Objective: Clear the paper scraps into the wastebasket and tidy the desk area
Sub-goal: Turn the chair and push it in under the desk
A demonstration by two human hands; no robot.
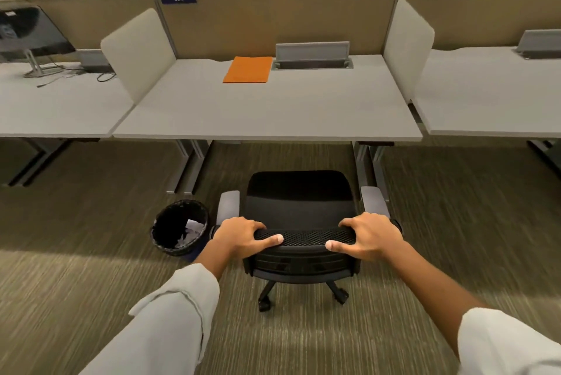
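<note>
A black office chair (300, 201) stands on the carpet in front of the grey desk (267, 113), its seat facing the desk. My left hand (243, 236) grips the left part of the chair's mesh backrest top. My right hand (372, 236) grips the right part of the same edge. A black mesh wastebasket (164, 238) sits on the floor just left of the chair, with white paper scraps (192, 230) inside. An orange folder (249, 69) lies flat at the back of the desk.
An open grey cable hatch (312, 57) is set in the desk beside the folder. White divider panels (138, 54) flank the desk. A monitor (28, 31) and cables stand on the left neighbouring desk. Desk legs (188, 168) rise behind the wastebasket.
</note>
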